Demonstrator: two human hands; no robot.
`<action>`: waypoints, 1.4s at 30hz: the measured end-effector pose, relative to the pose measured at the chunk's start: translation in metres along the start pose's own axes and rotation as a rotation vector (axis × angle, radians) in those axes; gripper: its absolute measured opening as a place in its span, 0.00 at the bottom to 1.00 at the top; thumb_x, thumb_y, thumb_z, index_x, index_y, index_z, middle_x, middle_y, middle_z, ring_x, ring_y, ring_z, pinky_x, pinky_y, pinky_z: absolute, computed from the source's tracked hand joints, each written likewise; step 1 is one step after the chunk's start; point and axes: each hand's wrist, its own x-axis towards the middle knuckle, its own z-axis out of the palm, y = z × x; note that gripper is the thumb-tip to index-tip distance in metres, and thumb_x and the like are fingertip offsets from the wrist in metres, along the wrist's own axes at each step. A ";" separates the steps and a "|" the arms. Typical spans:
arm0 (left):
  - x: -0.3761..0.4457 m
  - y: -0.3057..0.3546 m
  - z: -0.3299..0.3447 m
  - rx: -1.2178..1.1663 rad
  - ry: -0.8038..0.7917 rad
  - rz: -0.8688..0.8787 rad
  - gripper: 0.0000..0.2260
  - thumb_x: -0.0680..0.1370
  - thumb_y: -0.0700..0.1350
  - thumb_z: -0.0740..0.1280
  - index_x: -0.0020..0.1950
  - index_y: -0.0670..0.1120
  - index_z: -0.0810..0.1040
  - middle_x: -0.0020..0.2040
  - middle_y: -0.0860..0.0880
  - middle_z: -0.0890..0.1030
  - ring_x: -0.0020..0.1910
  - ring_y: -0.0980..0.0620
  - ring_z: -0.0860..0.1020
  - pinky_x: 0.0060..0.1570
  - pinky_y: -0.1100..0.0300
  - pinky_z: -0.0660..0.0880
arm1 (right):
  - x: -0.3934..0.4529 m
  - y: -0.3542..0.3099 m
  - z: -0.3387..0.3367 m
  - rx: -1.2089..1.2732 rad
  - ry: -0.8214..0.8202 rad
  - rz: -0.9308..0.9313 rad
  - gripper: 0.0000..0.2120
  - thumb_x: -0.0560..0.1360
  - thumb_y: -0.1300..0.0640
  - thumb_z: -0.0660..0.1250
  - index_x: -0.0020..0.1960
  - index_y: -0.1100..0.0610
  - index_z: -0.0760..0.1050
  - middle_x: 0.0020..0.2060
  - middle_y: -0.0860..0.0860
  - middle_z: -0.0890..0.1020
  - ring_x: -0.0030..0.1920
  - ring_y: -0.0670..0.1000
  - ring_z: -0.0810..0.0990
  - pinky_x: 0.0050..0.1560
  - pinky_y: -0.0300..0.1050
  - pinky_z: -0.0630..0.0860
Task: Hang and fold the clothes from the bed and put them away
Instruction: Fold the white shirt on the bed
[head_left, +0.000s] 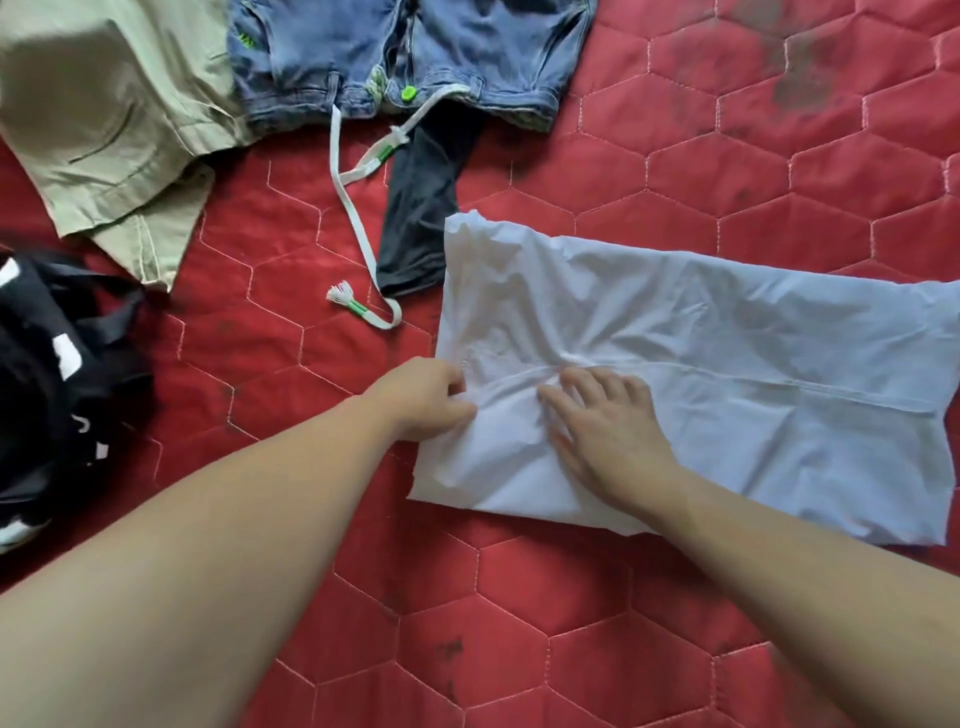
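1. We see the white garment (701, 374) lying folded on the red quilted bedspread (571, 597), right of centre; its right end reaches the frame edge
2. Left hand (423, 397) sits at the garment's left edge, fingers curled and pinching a fold of the white fabric
3. Right hand (605, 423) lies flat on the garment just beside the left, fingers straight and spread, pressing the cloth, gripping nothing
4. A seam line runs across the garment from between the hands toward its right edge; fabric bunches into wrinkles where the hands meet
5. Garment's near edge is creased and slightly lifted by the right wrist; its far-left corner is ruffled
6. Blue denim shorts (415, 57) lie at the top edge, well apart from the white garment; their white drawstring (358, 223) trails down the bedspread, its frayed end near the garment's left edge
7. A dark grey garment (421, 218) pokes out from under the shorts; its lower end touches the white garment's far-left corner
8. Beige garment (104, 119) at top left, black-and-white garment (57, 374) at the left edge
9. Open bedspread shows between the black pile and the left hand, and far right above the white garment
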 end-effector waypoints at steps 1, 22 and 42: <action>-0.001 -0.006 -0.003 0.068 -0.052 0.025 0.08 0.76 0.51 0.65 0.39 0.48 0.74 0.38 0.52 0.75 0.42 0.47 0.74 0.37 0.56 0.66 | 0.001 -0.002 0.000 -0.003 -0.020 0.017 0.23 0.68 0.51 0.72 0.62 0.51 0.75 0.60 0.54 0.77 0.59 0.60 0.76 0.55 0.57 0.70; 0.014 -0.006 -0.035 -1.376 0.011 -0.212 0.22 0.71 0.21 0.57 0.47 0.46 0.78 0.43 0.46 0.73 0.41 0.49 0.74 0.43 0.56 0.76 | 0.053 0.007 -0.021 0.239 0.109 0.341 0.08 0.78 0.51 0.63 0.51 0.53 0.78 0.44 0.53 0.79 0.50 0.57 0.77 0.51 0.50 0.59; 0.010 0.071 0.081 0.199 0.228 0.055 0.29 0.81 0.62 0.49 0.79 0.59 0.43 0.80 0.52 0.38 0.78 0.49 0.37 0.74 0.41 0.38 | -0.026 0.047 0.007 0.081 0.189 0.103 0.26 0.75 0.46 0.58 0.70 0.55 0.69 0.71 0.60 0.68 0.69 0.61 0.65 0.67 0.60 0.61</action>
